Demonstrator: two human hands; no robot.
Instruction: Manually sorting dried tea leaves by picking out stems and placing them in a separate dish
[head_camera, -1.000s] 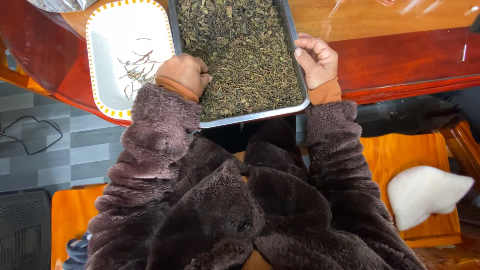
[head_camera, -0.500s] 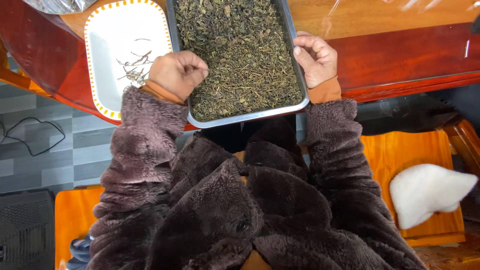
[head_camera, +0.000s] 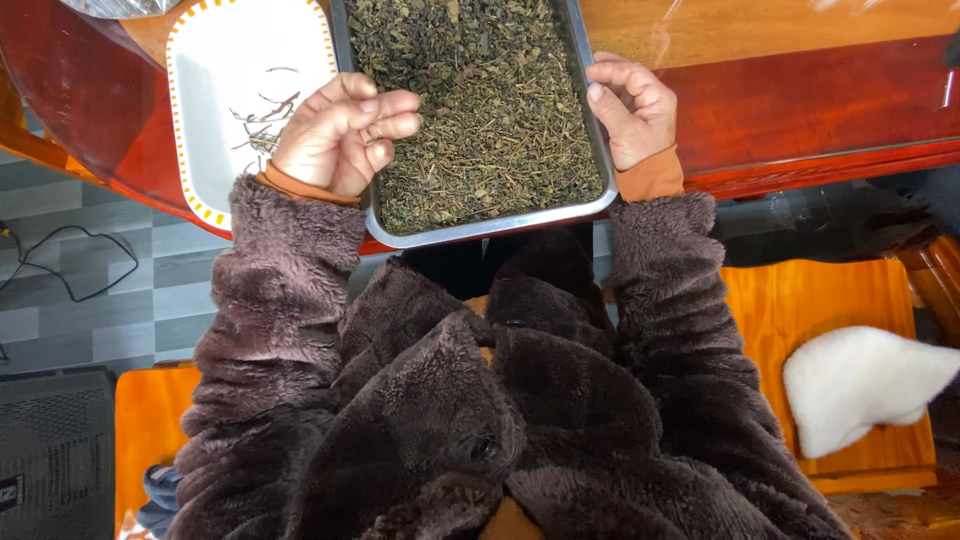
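Note:
A rectangular metal tray (head_camera: 480, 228) full of dried dark green tea leaves (head_camera: 480, 100) lies on a reddish wooden table (head_camera: 800, 90), its near edge overhanging. My left hand (head_camera: 340, 135) hovers over the tray's left rim with thumb and fingertips pinched together; I see nothing between them. My right hand (head_camera: 632, 110) grips the tray's right rim, thumb on the rim. To the left of the tray is a white plate (head_camera: 215, 90) with a yellow dotted border, holding several thin stems (head_camera: 262, 115). Brown fuzzy sleeves cover both arms.
An orange wooden seat (head_camera: 830, 300) stands at lower right with a white fluffy cushion (head_camera: 860, 385) on it. A black cable (head_camera: 60, 265) lies on the grey tiled floor at left, and a black box (head_camera: 50, 450) sits in the lower left corner.
My left hand has let go of the tray's left edge, turned and lifted, fingers now pinched over the leaves. My right hand stays on the right rim.

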